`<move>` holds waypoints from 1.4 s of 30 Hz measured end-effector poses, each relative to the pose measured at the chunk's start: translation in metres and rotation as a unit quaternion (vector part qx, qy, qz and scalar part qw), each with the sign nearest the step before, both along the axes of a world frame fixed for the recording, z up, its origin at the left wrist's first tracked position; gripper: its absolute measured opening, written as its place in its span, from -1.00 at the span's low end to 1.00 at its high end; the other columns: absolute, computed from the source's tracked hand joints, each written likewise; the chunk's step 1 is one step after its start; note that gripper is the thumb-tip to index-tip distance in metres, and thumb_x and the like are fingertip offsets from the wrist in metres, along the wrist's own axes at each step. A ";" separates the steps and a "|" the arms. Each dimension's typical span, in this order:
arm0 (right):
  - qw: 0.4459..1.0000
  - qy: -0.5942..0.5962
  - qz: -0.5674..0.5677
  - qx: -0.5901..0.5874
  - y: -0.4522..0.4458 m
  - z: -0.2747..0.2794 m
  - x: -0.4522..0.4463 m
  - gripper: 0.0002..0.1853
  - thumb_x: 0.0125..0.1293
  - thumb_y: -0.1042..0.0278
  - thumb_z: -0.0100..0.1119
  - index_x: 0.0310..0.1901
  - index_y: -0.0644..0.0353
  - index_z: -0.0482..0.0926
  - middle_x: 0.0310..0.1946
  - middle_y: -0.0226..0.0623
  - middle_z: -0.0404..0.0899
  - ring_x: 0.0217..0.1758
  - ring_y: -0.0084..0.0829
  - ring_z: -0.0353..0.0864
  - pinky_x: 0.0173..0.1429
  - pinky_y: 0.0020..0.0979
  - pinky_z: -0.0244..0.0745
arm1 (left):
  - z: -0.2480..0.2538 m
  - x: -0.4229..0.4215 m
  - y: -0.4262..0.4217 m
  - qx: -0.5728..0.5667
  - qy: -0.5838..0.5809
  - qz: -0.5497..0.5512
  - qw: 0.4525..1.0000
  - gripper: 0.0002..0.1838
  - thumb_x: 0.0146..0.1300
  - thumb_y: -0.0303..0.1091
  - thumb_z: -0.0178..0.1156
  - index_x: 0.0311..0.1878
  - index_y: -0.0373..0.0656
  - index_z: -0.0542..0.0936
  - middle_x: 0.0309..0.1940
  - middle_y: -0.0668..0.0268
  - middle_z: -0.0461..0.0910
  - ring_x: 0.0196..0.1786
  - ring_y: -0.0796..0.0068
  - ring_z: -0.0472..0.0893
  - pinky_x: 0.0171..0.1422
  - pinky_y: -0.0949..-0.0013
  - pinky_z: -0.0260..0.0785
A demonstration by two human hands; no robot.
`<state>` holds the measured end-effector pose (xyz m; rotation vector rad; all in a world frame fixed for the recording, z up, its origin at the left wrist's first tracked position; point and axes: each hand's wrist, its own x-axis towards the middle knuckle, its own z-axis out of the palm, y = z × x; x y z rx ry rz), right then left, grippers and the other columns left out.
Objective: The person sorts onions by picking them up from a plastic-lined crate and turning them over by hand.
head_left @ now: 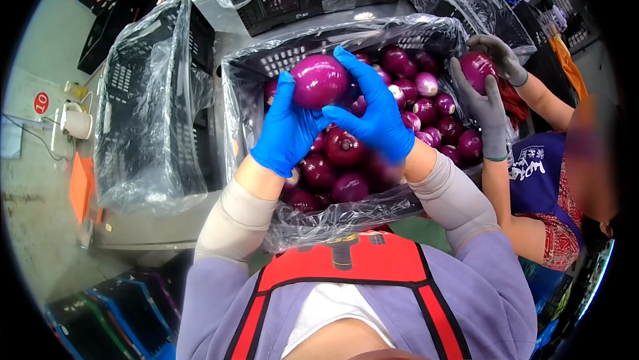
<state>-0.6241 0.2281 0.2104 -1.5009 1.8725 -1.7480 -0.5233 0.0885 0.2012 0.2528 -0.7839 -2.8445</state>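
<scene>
A large peeled red onion (321, 81) is held up above a black crate (266, 61) lined with clear plastic. My left hand (291, 127), in a blue glove, cups it from below and the left. On its right side, my right hand (381, 117), gloved in blue too, closes around it with the index finger along its edge and the thumb underneath. Beneath both hands lie several more red onions (343, 147), glossy and purple, some showing pale ends. The undersides of the fingers on the held onion are partly hidden.
To the right, a co-worker's grey-gloved hands (491, 110) hold another red onion (477, 70) over the crate's edge. A plastic-lined black crate (150, 107) stands at left on the metal table (153, 227). Another crate (326, 3) with onions is behind.
</scene>
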 end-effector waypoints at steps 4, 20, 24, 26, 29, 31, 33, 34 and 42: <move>0.995 -0.087 0.049 -0.014 0.001 0.002 0.004 -0.14 0.21 0.33 0.36 0.47 0.14 0.07 0.43 -0.15 0.16 0.44 -0.32 0.22 0.41 -0.26 0.27 | 0.001 0.004 -0.001 -0.007 0.031 0.001 1.000 -0.28 0.36 0.17 0.04 0.37 -0.19 0.25 0.18 0.07 0.46 0.14 0.19 0.58 0.04 0.29 0.62; 0.830 -0.512 0.215 -0.050 0.004 0.001 0.012 -0.16 0.23 0.14 0.31 0.46 0.12 0.08 0.37 -0.18 0.25 0.39 -0.24 0.32 0.42 -0.19 0.30 | 0.005 0.010 0.009 -0.565 0.102 0.198 0.795 0.29 -0.10 -0.04 0.55 0.55 -0.12 -0.16 0.38 0.08 0.17 0.39 0.18 0.30 0.43 0.19 0.23; 0.857 -0.477 0.187 -0.056 0.006 0.006 0.013 -0.15 0.20 0.24 0.31 0.47 0.11 0.07 0.37 -0.22 0.25 0.39 -0.26 0.32 0.43 -0.20 0.27 | 0.009 0.014 0.012 -0.580 0.094 0.165 0.792 0.24 -0.07 -0.17 0.53 0.53 -0.22 -0.14 0.55 0.08 -0.13 0.52 0.15 0.09 0.55 0.15 0.00; 0.862 -0.479 0.156 -0.064 0.005 0.005 0.008 -0.18 0.20 0.27 0.30 0.46 0.11 0.11 0.35 -0.24 0.29 0.37 -0.30 0.34 0.43 -0.22 0.27 | 0.012 0.010 0.010 -0.640 0.110 0.197 0.734 0.25 -0.07 -0.15 0.52 0.53 -0.23 -0.15 0.54 0.07 -0.11 0.53 0.14 0.06 0.56 0.17 -0.03; 0.850 -0.486 0.148 -0.138 0.010 0.020 -0.021 -0.32 0.24 0.20 0.30 0.35 0.17 0.26 0.22 -0.22 0.42 0.21 -0.31 0.49 0.21 -0.26 0.51 | 0.009 0.006 0.009 -0.583 0.080 0.185 0.787 0.21 -0.04 -0.18 0.46 0.54 -0.19 -0.15 0.55 0.09 -0.11 0.54 0.16 0.05 0.54 0.13 -0.05; 0.873 -0.452 0.087 -0.164 0.019 0.028 -0.069 -0.42 0.25 0.19 0.29 0.25 0.19 0.36 0.13 -0.19 0.48 0.09 -0.33 0.55 0.05 -0.29 0.61 | 0.009 0.007 0.009 -0.595 0.051 0.184 0.781 0.18 0.01 -0.18 0.44 0.56 -0.13 -0.16 0.55 0.14 -0.09 0.54 0.17 0.06 0.49 0.07 -0.01; 0.881 -0.425 0.018 -0.207 0.030 0.039 -0.127 -0.50 0.26 0.25 0.27 0.19 0.21 0.39 0.06 -0.19 0.51 0.08 -0.32 0.55 0.07 -0.27 0.61 | 0.009 0.006 0.011 -0.607 0.031 0.178 0.774 0.16 0.02 -0.19 0.43 0.55 -0.13 -0.16 0.56 0.15 -0.09 0.53 0.17 0.07 0.50 0.07 -0.02; 0.907 -0.351 -0.019 -0.233 0.037 0.052 -0.150 -0.53 0.27 0.32 0.25 0.18 0.17 0.40 0.06 -0.19 0.51 0.10 -0.30 0.54 0.09 -0.24 0.61 | 0.008 0.007 0.012 -0.617 0.010 0.172 0.768 0.15 0.04 -0.20 0.42 0.55 -0.13 -0.15 0.56 0.16 -0.10 0.53 0.16 0.08 0.50 0.08 -0.02; 0.932 -0.229 -0.274 -0.052 0.194 0.027 -0.433 -0.49 0.14 0.28 0.40 0.14 0.02 0.48 0.01 -0.32 0.54 -0.03 -0.34 0.60 -0.06 -0.23 0.59 | 0.000 0.000 0.005 -0.646 -0.002 0.175 0.743 0.09 0.05 -0.23 0.41 0.54 -0.19 -0.07 0.55 0.12 -0.09 0.52 0.13 0.10 0.53 0.13 -0.04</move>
